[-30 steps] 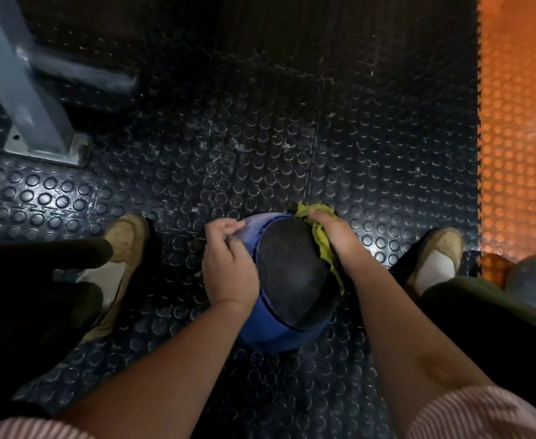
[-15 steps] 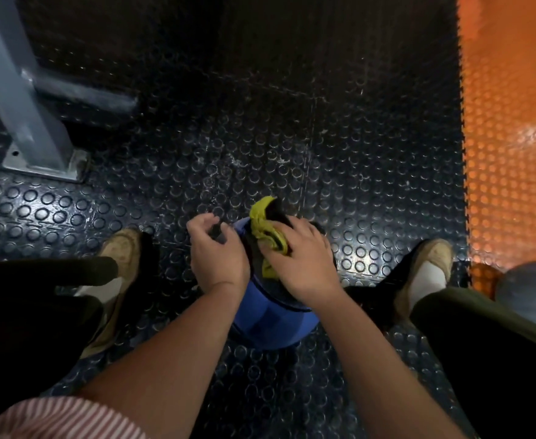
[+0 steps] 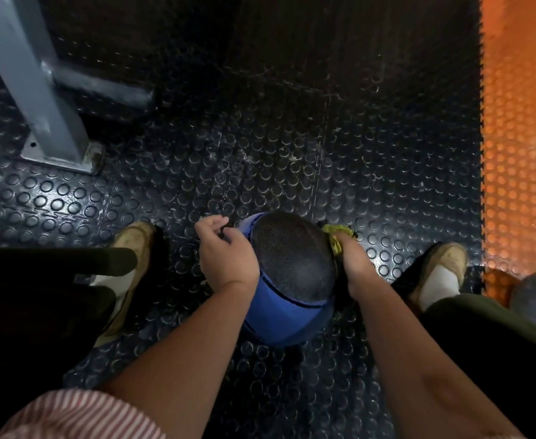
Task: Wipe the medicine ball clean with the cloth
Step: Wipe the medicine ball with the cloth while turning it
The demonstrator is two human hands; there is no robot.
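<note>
While left hand point(image 3: 225, 258) grips one medicine ball point(image 3: 292, 264), right hand point(image 3: 352, 263) clutches one cloth point(image 3: 336, 232).

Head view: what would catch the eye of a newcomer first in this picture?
The blue and black medicine ball sits low centre on the dark studded floor, the left hand on its left side, the right hand pressing a yellow-green cloth to its right. An orange floor strip glows at the right edge.
</note>
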